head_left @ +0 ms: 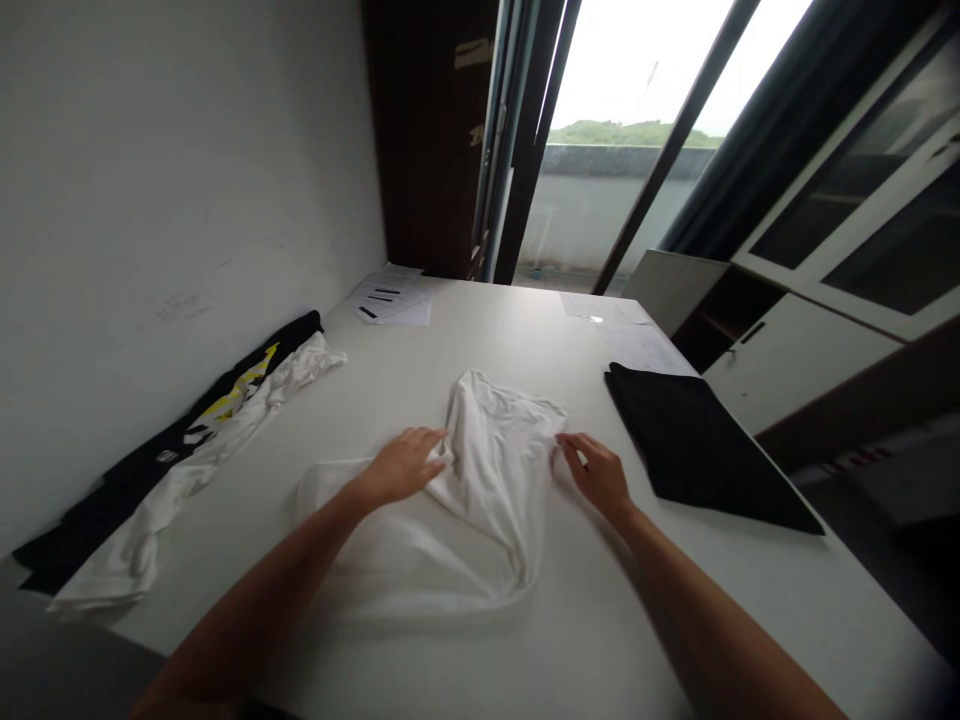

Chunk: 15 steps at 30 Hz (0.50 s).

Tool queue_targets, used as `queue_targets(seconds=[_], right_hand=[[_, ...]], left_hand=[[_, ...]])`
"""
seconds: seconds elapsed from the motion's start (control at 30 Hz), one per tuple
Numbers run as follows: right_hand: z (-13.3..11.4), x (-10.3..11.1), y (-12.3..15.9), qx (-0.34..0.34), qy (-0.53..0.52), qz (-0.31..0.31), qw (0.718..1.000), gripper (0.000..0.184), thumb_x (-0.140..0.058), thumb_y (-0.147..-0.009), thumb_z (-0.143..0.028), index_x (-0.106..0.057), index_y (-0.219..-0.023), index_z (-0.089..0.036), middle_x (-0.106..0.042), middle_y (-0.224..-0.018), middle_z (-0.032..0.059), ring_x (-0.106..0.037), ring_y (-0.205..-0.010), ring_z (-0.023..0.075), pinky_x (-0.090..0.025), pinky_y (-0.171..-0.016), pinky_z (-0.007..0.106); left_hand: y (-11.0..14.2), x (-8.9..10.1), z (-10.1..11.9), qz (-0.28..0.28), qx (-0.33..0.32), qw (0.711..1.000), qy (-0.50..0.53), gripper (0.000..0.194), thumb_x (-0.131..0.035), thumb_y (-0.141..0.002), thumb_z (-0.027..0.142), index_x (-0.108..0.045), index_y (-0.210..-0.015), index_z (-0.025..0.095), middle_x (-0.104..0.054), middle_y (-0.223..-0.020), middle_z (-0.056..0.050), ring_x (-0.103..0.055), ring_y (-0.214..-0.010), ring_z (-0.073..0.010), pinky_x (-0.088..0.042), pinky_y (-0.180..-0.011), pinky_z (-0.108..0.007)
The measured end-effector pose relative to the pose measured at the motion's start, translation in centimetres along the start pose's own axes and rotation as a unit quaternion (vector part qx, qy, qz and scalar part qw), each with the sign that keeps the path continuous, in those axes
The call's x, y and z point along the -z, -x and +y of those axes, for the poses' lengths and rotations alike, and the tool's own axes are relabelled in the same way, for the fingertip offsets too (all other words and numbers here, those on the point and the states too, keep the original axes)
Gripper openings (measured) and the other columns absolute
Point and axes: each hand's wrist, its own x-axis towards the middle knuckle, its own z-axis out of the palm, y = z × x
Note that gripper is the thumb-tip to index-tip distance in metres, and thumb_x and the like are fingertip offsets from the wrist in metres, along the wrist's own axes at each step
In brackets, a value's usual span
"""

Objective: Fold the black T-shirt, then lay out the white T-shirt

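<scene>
A white garment [480, 490] lies crumpled and partly folded in the middle of a white table [525, 330]. My left hand [405, 465] rests flat on the garment's left part, fingers stretched out and pointing right. My right hand [596, 470] is at the garment's right edge, with fingertips pinching the cloth near a corner.
A folded black cloth [697, 450] lies on the table's right side. Black, yellow-printed and white clothes [187, 450] are heaped along the left wall. Papers [394, 298] lie at the far left corner, more sheets [622, 325] at the far right. A window and cabinets stand beyond.
</scene>
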Motion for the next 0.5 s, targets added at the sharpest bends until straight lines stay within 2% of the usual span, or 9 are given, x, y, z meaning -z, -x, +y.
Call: queue_targets(seconds=[0.1, 0.17, 0.27, 0.33, 0.37, 0.43, 0.5], right_hand=[[-4.0, -1.3, 0.0, 0.023, -0.015, -0.069, 0.997, 0.033, -0.043, -0.106, -0.036, -0.072, -0.113, -0.025, -0.073, -0.106, 0.0073, -0.068, -0.097, 0.0226, -0.053, -0.09, 0.034], [-5.6, -2.5, -0.3, 0.037, 0.027, -0.108, 0.993, 0.03, -0.046, -0.105, -0.037, -0.072, -0.115, -0.026, -0.07, -0.106, 0.0077, -0.064, -0.102, 0.0237, -0.051, -0.093, 0.035], [-5.9, -3.9, -1.6, 0.035, 0.115, -0.105, 0.987, 0.029, -0.051, -0.103, -0.035, -0.071, -0.12, -0.025, -0.067, -0.111, 0.01, -0.059, -0.109, 0.0258, -0.047, -0.099, 0.037], [-5.1, -4.2, -3.0, 0.022, 0.152, -0.102, 0.983, 0.029, -0.049, -0.104, -0.034, -0.07, -0.121, -0.024, -0.066, -0.115, 0.0105, -0.057, -0.112, 0.0256, -0.045, -0.101, 0.036], [-4.6, -4.2, -3.9, 0.015, 0.164, -0.107, 0.981, 0.029, -0.049, -0.104, -0.033, -0.07, -0.121, -0.024, -0.066, -0.117, 0.0102, -0.056, -0.112, 0.0252, -0.045, -0.1, 0.035], [-3.8, -4.1, -6.0, -0.006, 0.182, -0.131, 0.975, 0.027, -0.049, -0.103, -0.029, -0.072, -0.117, -0.024, -0.068, -0.117, 0.0098, -0.057, -0.111, 0.0244, -0.044, -0.097, 0.033], [-3.9, -4.0, -8.0, -0.03, 0.199, -0.157, 0.967, 0.024, -0.052, -0.101, -0.025, -0.074, -0.11, -0.023, -0.07, -0.111, 0.0102, -0.058, -0.108, 0.0247, -0.044, -0.095, 0.032]], left_hand=[[-0.6, -0.7, -3.8, 0.004, 0.09, 0.99, -0.106, 0.043, -0.056, -0.098, 0.034, -0.059, -0.138, 0.019, -0.063, -0.135, -0.015, -0.055, -0.129, -0.0293, -0.041, -0.112, -0.044], [-0.4, -1.2, -4.4, -0.026, 0.122, 0.983, -0.137, 0.038, -0.056, -0.097, 0.035, -0.062, -0.132, 0.02, -0.065, -0.128, -0.015, -0.061, -0.12, -0.0295, -0.046, -0.104, -0.042], [0.6, -1.4, -2.6, -0.079, 0.152, 0.976, -0.136, 0.031, -0.052, -0.098, 0.032, -0.064, -0.123, 0.02, -0.07, -0.115, -0.015, -0.068, -0.104, -0.0293, -0.051, -0.092, -0.04], [1.3, -1.2, -0.7, -0.107, 0.133, 0.979, -0.11, 0.027, -0.051, -0.097, 0.033, -0.065, -0.117, 0.021, -0.073, -0.108, -0.013, -0.07, -0.098, -0.0288, -0.052, -0.086, -0.037], [1.6, -1.0, 0.2, -0.13, 0.106, 0.983, -0.078, 0.027, -0.052, -0.097, 0.037, -0.066, -0.114, 0.022, -0.073, -0.105, -0.011, -0.07, -0.096, -0.0283, -0.052, -0.083, -0.035], [2.0, -0.8, 1.3, -0.215, 0.044, 0.975, 0.033, 0.032, -0.055, -0.096, 0.047, -0.067, -0.114, 0.023, -0.074, -0.097, -0.007, -0.071, -0.087, -0.0251, -0.051, -0.074, -0.03], [2.0, -0.9, 1.4, -0.31, 0.021, 0.937, 0.162, 0.043, -0.057, -0.093, 0.054, -0.066, -0.124, 0.026, -0.072, -0.088, -0.003, -0.068, -0.07, -0.0199, -0.049, -0.062, -0.026]])
